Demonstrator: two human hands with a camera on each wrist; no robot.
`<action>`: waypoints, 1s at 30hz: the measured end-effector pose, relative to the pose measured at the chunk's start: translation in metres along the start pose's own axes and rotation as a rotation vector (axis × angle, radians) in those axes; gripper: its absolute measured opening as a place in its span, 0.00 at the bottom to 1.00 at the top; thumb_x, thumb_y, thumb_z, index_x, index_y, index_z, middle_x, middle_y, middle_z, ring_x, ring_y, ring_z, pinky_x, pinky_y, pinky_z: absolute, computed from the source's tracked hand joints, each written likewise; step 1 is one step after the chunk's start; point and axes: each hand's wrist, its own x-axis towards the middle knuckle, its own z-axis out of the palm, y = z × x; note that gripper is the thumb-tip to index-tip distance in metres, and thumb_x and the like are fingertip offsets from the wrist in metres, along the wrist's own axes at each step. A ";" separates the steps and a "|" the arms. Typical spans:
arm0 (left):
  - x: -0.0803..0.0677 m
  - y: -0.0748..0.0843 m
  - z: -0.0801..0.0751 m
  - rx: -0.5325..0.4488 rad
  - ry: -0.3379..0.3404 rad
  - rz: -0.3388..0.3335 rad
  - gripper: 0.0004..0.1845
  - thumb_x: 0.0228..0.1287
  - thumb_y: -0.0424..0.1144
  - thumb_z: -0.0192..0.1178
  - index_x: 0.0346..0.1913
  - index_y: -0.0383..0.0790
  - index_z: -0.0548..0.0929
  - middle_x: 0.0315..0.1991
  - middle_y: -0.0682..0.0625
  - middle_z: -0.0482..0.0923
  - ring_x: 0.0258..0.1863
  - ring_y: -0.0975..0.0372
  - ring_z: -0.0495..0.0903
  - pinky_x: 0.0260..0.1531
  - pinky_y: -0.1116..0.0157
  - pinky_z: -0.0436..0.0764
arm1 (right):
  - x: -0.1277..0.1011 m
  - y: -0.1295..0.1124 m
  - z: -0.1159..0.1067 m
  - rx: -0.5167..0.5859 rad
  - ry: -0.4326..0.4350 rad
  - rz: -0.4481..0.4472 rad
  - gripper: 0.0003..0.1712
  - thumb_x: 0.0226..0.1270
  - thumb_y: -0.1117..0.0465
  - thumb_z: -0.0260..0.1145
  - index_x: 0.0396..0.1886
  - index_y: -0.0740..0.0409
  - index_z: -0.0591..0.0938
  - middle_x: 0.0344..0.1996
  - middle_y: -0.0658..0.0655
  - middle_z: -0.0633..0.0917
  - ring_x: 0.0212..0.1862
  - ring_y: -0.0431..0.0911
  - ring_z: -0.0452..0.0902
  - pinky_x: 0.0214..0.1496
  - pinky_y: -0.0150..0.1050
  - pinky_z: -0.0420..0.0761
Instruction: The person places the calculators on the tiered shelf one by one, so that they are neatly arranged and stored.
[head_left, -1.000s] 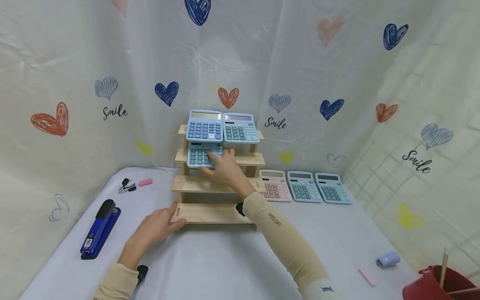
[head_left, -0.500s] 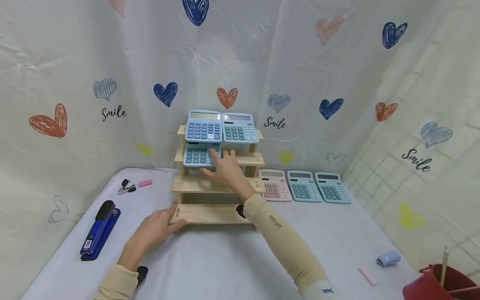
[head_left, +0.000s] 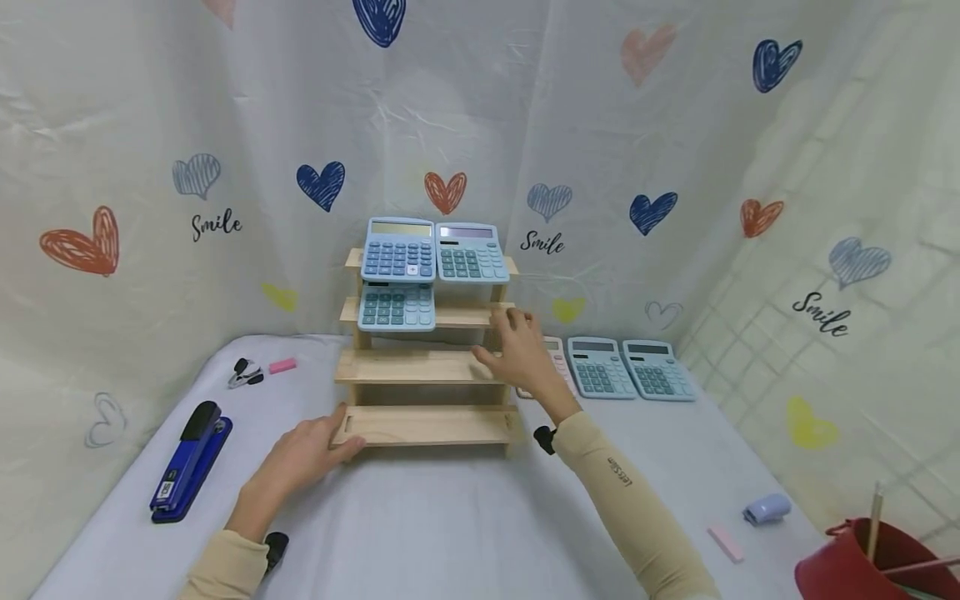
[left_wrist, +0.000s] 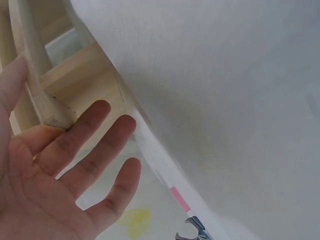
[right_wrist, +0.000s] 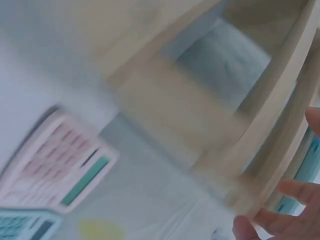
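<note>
A four-tier wooden display shelf (head_left: 420, 367) stands on the table. My left hand (head_left: 296, 460) pinches the left end of its bottom tier; the left wrist view shows thumb and index finger at the corner, the other fingers spread. On the top tier lean a blue calculator (head_left: 398, 250) and a lighter blue calculator (head_left: 472, 253) side by side. Another light blue calculator (head_left: 396, 308) sits at the left of the second tier. My right hand (head_left: 522, 354), holding nothing, is over the shelf's right end with fingers loosely bent. Partly behind it is a pink calculator (head_left: 558, 367).
Two light blue calculators, a nearer one (head_left: 600, 368) and a farther one (head_left: 657, 371), lie right of the pink one. At left are a blue stapler (head_left: 191, 462), a pink eraser (head_left: 282, 365) and a staple remover (head_left: 246, 373). A red pot (head_left: 847, 567) stands front right.
My right hand has let go of the calculator on the second tier, after sliding it slightly left, and has moved right toward the pink calculator. My left hand has stayed on the shelf.
</note>
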 end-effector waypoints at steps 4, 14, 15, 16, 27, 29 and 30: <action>0.000 -0.001 -0.001 0.002 0.006 0.005 0.43 0.69 0.57 0.61 0.74 0.28 0.64 0.59 0.28 0.78 0.40 0.54 0.79 0.40 0.48 0.80 | -0.014 0.037 -0.009 0.031 -0.005 0.069 0.44 0.69 0.39 0.61 0.77 0.56 0.62 0.73 0.71 0.62 0.74 0.69 0.52 0.72 0.69 0.57; 0.001 -0.007 -0.006 0.018 0.002 0.000 0.45 0.68 0.59 0.60 0.74 0.28 0.63 0.58 0.29 0.79 0.36 0.56 0.77 0.34 0.56 0.77 | -0.024 0.106 0.024 -0.061 -0.218 0.252 0.47 0.70 0.40 0.59 0.77 0.66 0.60 0.68 0.81 0.66 0.69 0.78 0.60 0.68 0.70 0.64; 0.001 -0.008 -0.005 0.013 0.002 0.003 0.44 0.68 0.59 0.60 0.74 0.28 0.63 0.59 0.29 0.79 0.37 0.56 0.77 0.35 0.55 0.77 | -0.023 0.109 0.030 -0.079 -0.253 0.260 0.48 0.70 0.39 0.59 0.77 0.66 0.60 0.68 0.82 0.66 0.69 0.78 0.60 0.69 0.70 0.64; 0.002 -0.008 -0.005 0.008 0.002 0.004 0.44 0.69 0.59 0.60 0.74 0.28 0.63 0.59 0.29 0.79 0.38 0.55 0.78 0.36 0.53 0.78 | -0.023 0.112 0.035 -0.090 -0.287 0.272 0.49 0.70 0.37 0.59 0.77 0.67 0.60 0.68 0.82 0.67 0.69 0.78 0.60 0.69 0.70 0.63; 0.001 -0.007 0.003 -0.012 -0.003 0.004 0.45 0.69 0.60 0.60 0.75 0.29 0.63 0.62 0.29 0.77 0.44 0.53 0.81 0.42 0.48 0.80 | -0.010 0.118 0.059 -0.039 -0.423 0.401 0.61 0.60 0.29 0.64 0.78 0.64 0.56 0.70 0.84 0.61 0.72 0.80 0.53 0.68 0.73 0.61; 0.001 -0.007 0.003 -0.005 0.004 0.003 0.45 0.68 0.59 0.60 0.75 0.29 0.63 0.62 0.30 0.78 0.46 0.52 0.82 0.44 0.47 0.80 | -0.006 0.118 0.061 -0.043 -0.425 0.399 0.61 0.58 0.28 0.65 0.77 0.63 0.58 0.70 0.84 0.61 0.71 0.81 0.52 0.69 0.74 0.60; 0.001 -0.006 0.003 -0.003 0.008 0.004 0.44 0.68 0.60 0.60 0.75 0.29 0.63 0.62 0.30 0.78 0.47 0.51 0.82 0.44 0.47 0.80 | -0.004 0.118 0.062 -0.041 -0.426 0.401 0.60 0.57 0.28 0.65 0.77 0.62 0.59 0.70 0.84 0.61 0.72 0.82 0.51 0.69 0.75 0.58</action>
